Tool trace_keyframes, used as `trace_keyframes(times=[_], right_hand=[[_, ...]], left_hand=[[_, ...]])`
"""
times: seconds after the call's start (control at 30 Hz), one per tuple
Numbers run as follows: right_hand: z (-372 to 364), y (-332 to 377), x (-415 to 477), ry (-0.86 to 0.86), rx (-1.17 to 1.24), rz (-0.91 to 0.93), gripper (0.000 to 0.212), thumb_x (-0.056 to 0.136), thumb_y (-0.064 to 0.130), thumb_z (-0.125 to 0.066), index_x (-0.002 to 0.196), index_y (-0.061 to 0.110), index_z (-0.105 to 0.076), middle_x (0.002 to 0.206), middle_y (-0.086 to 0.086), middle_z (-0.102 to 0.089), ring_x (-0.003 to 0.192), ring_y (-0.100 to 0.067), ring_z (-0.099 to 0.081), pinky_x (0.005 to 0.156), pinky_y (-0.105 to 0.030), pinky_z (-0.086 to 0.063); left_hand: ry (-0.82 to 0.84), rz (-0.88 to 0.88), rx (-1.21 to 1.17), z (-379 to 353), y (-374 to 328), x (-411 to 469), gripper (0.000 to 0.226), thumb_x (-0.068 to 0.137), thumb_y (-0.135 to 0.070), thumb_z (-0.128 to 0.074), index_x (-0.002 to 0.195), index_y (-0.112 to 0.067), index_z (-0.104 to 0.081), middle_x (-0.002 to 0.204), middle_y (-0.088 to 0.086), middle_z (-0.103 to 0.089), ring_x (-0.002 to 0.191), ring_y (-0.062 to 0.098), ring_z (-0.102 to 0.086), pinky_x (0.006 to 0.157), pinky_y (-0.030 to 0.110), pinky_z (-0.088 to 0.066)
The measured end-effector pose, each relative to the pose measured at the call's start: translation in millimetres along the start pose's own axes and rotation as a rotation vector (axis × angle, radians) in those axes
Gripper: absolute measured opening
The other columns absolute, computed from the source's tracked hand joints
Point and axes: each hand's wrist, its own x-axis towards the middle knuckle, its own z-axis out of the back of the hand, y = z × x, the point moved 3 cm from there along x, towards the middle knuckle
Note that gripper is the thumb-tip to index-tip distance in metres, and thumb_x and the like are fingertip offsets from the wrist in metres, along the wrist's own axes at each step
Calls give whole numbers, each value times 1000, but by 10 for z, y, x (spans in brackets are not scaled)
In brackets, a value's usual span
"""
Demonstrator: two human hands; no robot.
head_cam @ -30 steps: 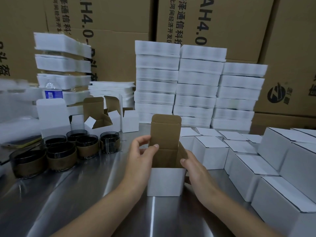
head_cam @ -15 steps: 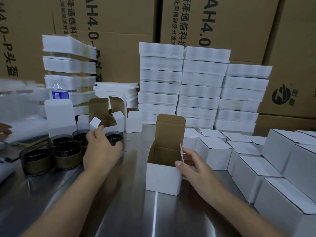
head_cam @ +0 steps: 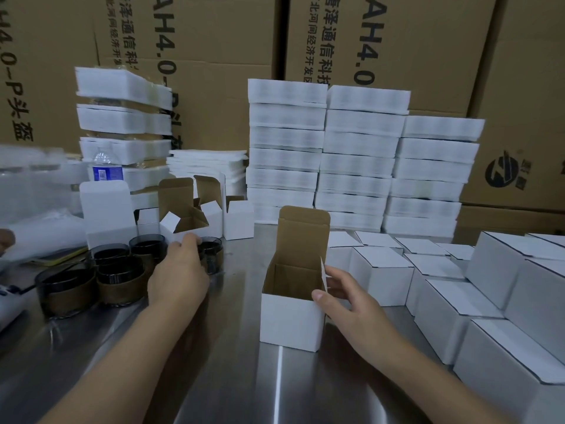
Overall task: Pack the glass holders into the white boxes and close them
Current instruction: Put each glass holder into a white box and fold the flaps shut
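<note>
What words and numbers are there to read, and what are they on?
"AH4.0", sideways, on the big brown carton behind the white stacks.
"泽通信科", beside it on the same carton; the smaller line is blurred.
"AH4", on the carton left of it.
"4.0-P头盔", on the far left carton.
Too blurred: the characters on the logo carton and the label on the water bottle.

We are holding the open white box [head_cam: 290, 319] upright on the steel table [head_cam: 214, 377], with our right hand [head_cam: 345, 301] pinching its right side flap. Our left hand [head_cam: 179, 276] is lying over a glass holder [head_cam: 213, 257]; its grip is hidden. Closed boxes [head_cam: 382, 270] are sitting just right.
</note>
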Motion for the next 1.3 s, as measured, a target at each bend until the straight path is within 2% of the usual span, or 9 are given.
trace_keyframes(times=[0.1, 0.2, 0.3, 0.47, 0.7, 0.87, 1.1, 1.2, 1.3], right_hand=[[2, -2, 1, 4, 1, 1, 53, 68, 70, -52, 118, 53, -46, 117, 25, -57, 110, 12, -49, 96, -21, -42], [7, 18, -4, 14, 20, 10, 42, 78, 64, -58, 117, 55, -43, 118, 23, -56, 106, 13, -51, 88, -15, -42], [13, 54, -19, 25, 30, 8, 65, 66, 72, -52, 126, 55, -34, 118, 26, -48, 105, 8, -53, 78, -12, -45], [15, 90, -28, 38, 26, 19, 75, 58, 76, -50, 127, 57, -28, 116, 29, -44, 107, 4, -52, 79, -13, -46], [12, 56, -15, 14, 60, 26, 60, 69, 72, -60, 121, 61, -31, 118, 25, -48, 100, 11, -55, 76, -14, -45], [8, 19, 1, 27, 49, 39, 61, 75, 63, -59, 128, 57, -29, 118, 29, -45, 98, 18, -52, 74, -10, -44], [-3, -5, 16, 22, 41, 49, 50, 79, 62, -57, 121, 62, -30, 118, 26, -45, 97, 19, -50, 70, 2, -39], [-1, -8, 15, 11, 41, 47, 51, 71, 68, -52, 115, 67, -28, 116, 26, -45, 97, 20, -49, 70, 3, -38], [5, -23, 23, 13, 40, 48, 45, 79, 62, -55, 116, 67, -28, 115, 26, -45, 97, 20, -48, 69, 3, -37]], left_hand=[[-77, -112, -75, 103, -207, -97, 38, 93, -13, -55, 128, -24, -47, 129, 5, -52, 106, 33, -57, 82, 44, -51], [-161, -203, -369, 217, -397, -192, 36, 92, -15, -60, 127, -22, -55, 123, 4, -57, 99, 24, -59, 86, 42, -51], [-147, -308, -723, 319, -573, -329, 29, 89, -13, -63, 114, -28, -60, 104, 4, -61, 77, 17, -61, 74, 27, -56], [-68, -538, -936, 350, -780, -563, 25, 85, -20, -63, 102, -38, -61, 98, -8, -60, 81, 12, -60, 75, 19, -54], [-21, -685, -668, 157, -821, -658, 25, 84, -31, -60, 104, -46, -57, 98, -28, -52, 92, -4, -49, 82, 26, -40], [-145, -736, -458, 194, -817, -658, 26, 79, -29, -61, 104, -25, -70, 89, -26, -50, 93, -21, -39, 78, 22, -28], [-157, -813, -288, 217, -816, -646, 23, 74, -30, -64, 95, -24, -73, 88, -15, -59, 87, 1, -41, 96, 13, -14], [-129, -839, -219, 216, -812, -635, 20, 72, -28, -65, 90, -25, -72, 87, -13, -60, 94, 5, -46, 113, 31, -8], [-55, -850, -166, 207, -821, -643, 19, 70, -29, -64, 87, -25, -73, 85, -12, -62, 99, 11, -56, 117, 33, 12]])
